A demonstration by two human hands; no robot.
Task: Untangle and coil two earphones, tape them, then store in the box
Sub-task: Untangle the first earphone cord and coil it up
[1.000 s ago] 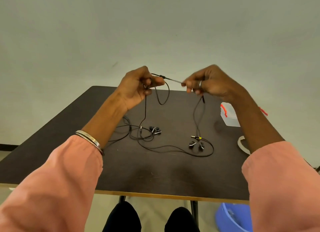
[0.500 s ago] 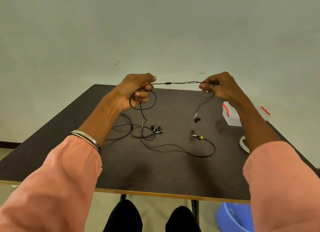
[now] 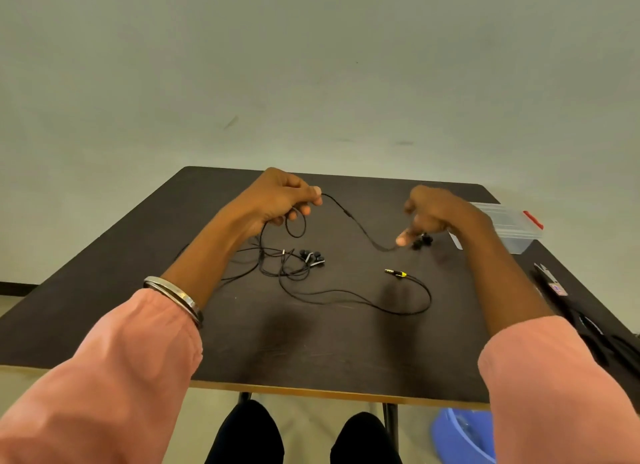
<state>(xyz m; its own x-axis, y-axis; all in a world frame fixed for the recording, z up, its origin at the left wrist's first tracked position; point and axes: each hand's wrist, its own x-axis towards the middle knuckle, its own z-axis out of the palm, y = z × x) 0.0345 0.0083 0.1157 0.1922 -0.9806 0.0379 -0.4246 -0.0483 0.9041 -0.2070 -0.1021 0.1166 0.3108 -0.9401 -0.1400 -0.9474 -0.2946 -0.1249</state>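
Two black earphones lie on a dark table. My left hand is shut on a small loop of one earphone's cable, above the table's far middle. That cable sags to the right, down to its earbuds on the table. My right hand hovers over those earbuds with fingers spread, the index fingertip touching the cable. The second earphone is a loose tangle below my left hand. Its yellow-marked jack lies to the right. A clear box with red latches stands at the far right.
Black scissors and other dark tools lie along the table's right edge. A blue tub stands on the floor under the right front corner. My knees are below the front edge.
Both hands have come down towards the table. The cable that was stretched taut between them now hangs slack, my right hand has spread its fingers, and the earbuds have dropped onto the table.
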